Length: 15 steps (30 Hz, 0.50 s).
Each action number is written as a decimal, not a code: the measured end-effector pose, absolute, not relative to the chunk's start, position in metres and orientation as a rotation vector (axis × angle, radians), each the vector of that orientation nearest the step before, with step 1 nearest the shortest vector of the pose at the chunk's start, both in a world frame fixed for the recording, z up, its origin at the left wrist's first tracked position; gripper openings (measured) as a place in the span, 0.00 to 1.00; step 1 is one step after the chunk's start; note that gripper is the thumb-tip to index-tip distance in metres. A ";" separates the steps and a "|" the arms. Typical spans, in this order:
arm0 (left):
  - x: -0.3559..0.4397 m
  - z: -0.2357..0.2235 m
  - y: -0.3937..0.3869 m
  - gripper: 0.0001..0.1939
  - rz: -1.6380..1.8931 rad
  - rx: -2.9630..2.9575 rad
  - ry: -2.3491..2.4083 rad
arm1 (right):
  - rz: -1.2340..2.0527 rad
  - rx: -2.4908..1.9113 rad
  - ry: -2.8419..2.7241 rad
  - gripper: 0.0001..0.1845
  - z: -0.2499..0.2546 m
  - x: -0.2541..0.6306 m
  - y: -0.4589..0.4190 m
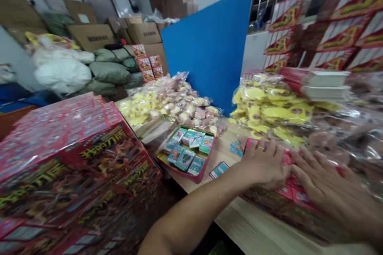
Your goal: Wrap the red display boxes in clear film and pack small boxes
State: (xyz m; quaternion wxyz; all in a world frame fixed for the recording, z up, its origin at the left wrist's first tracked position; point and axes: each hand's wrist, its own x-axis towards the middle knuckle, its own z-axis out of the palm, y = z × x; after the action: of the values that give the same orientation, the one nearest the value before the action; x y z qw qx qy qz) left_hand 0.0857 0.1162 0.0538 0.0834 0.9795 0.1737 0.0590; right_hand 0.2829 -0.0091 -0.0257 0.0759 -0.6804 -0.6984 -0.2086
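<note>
Red glossy packaging all over our spot, folks. We've got both bare hands on the long red box (278, 209), which lies on the right-hand part of the pale wood desk (236, 219), with a bare strip of wood between it and the near edge. Our left hand (265, 163) is on top of it, palm down, ring on one finger, fingers only slightly apart and bent a little. Our right hand (326, 183) is laid over the top just beside it, fingers stretched out with small gaps and the thumb out towards the left hand. It's kinda blurry, so we can't tell how hard either one is pressing.

Over by the left edge of the desk we've got an open tin (201, 177) full of small teal card packs (184, 159). Between the tin and the red box there's a little fan of loose cards (219, 170), plus a few blue cards (237, 148) near the box's far left corner.

Towards the far edge: bagged yellow plushies (278, 107) on the right, a mixed pink and yellow heap (191, 107) on the left, and a big blue panel (209, 48) upright behind. Shiny red cartons (98, 163) are piled off the desk's left edge.
</note>
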 end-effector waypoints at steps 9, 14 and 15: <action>0.072 0.068 0.154 0.27 0.463 2.779 0.500 | -0.805 -1.541 -2.153 0.45 -0.048 0.298 -0.006; -0.019 0.051 0.211 0.42 0.683 2.631 1.573 | -0.919 -1.511 -2.210 0.31 -0.036 0.295 -0.007; -0.039 0.042 0.220 0.44 0.680 2.575 1.706 | -0.926 -1.525 -2.211 0.28 -0.036 0.294 -0.007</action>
State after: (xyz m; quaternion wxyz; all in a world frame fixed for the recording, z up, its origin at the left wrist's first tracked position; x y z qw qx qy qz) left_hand -0.0386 0.2195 0.0418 -0.0105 0.8141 0.5395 0.2149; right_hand 0.2943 -0.0070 -0.0363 0.1498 -0.5307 -0.7694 -0.3223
